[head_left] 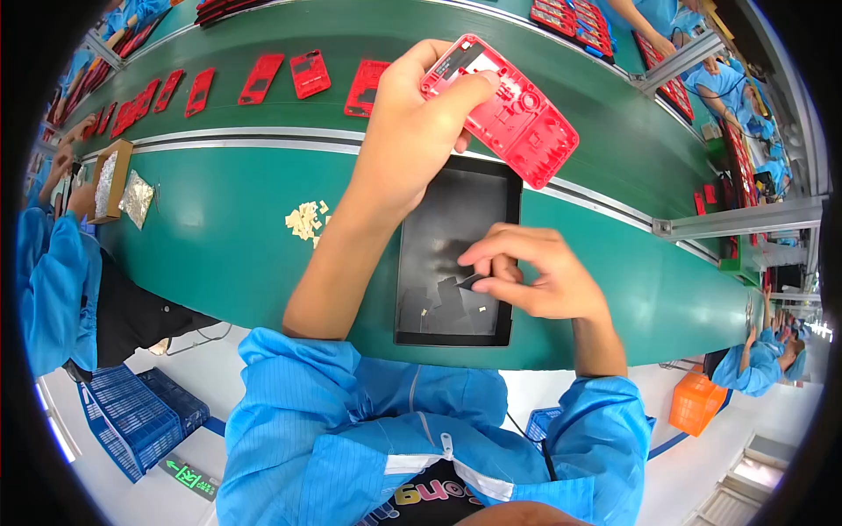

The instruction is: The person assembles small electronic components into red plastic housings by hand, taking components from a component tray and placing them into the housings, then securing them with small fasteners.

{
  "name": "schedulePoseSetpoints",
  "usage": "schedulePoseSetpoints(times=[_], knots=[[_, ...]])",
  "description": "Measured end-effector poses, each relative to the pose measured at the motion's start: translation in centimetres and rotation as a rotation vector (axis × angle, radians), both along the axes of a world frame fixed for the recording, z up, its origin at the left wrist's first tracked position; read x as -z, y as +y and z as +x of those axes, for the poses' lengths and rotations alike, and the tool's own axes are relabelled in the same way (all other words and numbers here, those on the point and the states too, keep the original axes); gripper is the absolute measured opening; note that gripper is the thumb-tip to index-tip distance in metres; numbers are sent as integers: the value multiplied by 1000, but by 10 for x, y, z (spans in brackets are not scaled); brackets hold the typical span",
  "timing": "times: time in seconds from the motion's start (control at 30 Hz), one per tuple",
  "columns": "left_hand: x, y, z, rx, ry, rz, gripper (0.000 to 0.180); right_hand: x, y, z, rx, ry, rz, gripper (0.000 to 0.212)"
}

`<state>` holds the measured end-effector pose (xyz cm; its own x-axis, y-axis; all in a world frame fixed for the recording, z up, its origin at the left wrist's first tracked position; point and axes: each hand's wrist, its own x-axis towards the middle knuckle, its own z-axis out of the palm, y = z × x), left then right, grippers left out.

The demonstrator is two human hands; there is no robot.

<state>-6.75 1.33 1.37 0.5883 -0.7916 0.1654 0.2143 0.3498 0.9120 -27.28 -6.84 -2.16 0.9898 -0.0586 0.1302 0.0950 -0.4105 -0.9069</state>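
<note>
My left hand (403,123) is closed around one end of a red plastic casing (535,131), raised above the far side of the bench with its ribbed inner face showing. The thumb lies across the casing beside a pale, windowed area. Over the black tray (514,210), my right hand (548,276) pinches a small thin dark piece (470,282) between thumb and fingers. Below that pinch, flat dark pieces (451,301) lie on the tray floor with a couple of tiny cream bits.
Small cream pieces (304,220) are heaped left of the tray. Beyond a metal rail, red casings (260,79) lie in a row on a green belt. A cardboard box (114,180) and a clear bag (137,199) stand near a co-worker's sleeve (57,272). A metal post (745,217) juts in at right.
</note>
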Motion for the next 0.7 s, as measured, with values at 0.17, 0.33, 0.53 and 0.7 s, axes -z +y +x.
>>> schedulePoseSetpoints(times=[0.17,0.33,0.53,0.7], knots=[[1,-5,-11,-54,8,-68,39,-35,-20,17,252,-427,-73,29],[-6,-3,-14,107,-28,-89,40,-49,-47,29,338,-635,210,22],[-14,1,-26,271,74,-54,43,-60,-53,42,327,-746,355,14],[-4,0,-25,231,109,-100,38,-55,-47,54,325,-769,350,11]])
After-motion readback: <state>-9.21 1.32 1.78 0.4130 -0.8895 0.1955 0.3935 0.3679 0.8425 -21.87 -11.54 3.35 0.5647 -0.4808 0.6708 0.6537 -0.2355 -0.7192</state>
